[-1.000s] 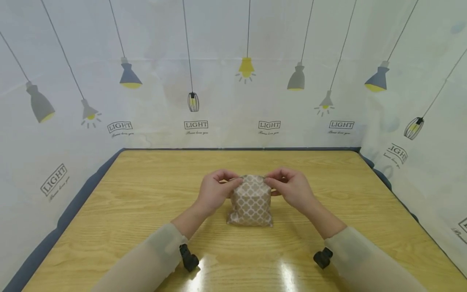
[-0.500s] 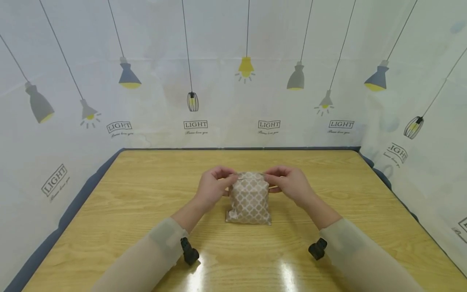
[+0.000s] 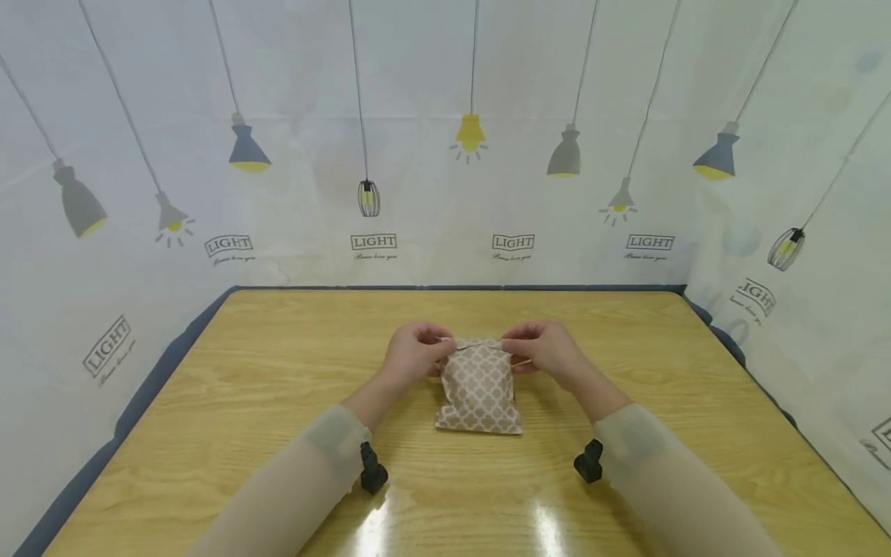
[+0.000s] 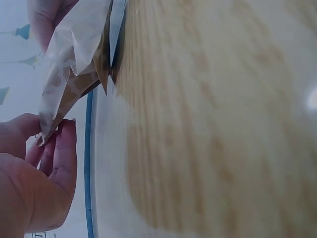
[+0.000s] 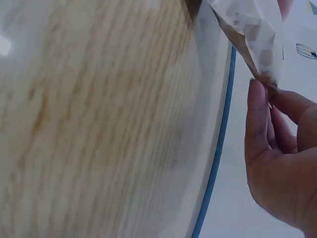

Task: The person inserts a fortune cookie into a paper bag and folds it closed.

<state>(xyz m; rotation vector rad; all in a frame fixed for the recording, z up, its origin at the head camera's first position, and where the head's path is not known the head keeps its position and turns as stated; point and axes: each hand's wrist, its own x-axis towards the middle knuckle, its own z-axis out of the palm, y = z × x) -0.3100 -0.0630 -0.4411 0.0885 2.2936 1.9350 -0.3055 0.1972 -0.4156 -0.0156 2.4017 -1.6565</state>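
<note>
A small tan paper bag (image 3: 479,391) with a white lattice pattern stands upright on the table, its lower edge flared and its top folded over toward the person. My left hand (image 3: 414,356) pinches the left end of the fold between thumb and fingers. At the opposite end, my right hand (image 3: 550,354) pinches the other top corner the same way. In the left wrist view the bag's side (image 4: 74,64) shows creased and tapering up to the pinched corner. The right wrist view shows the bag's other corner (image 5: 262,54) between thumb and fingertips. What the bag contains is hidden.
The wooden table (image 3: 278,371) has a glossy surface with light reflections near the front. A pale curtain (image 3: 431,178) printed with hanging lamps encloses its back and sides. Black wrist cameras (image 3: 373,468) sit at both sleeve cuffs.
The bag's top edge has been folded down toward the person, and a crease line now runs across it. Both hands keep their pinch on the corners; the forearms have drawn slightly inward.
</note>
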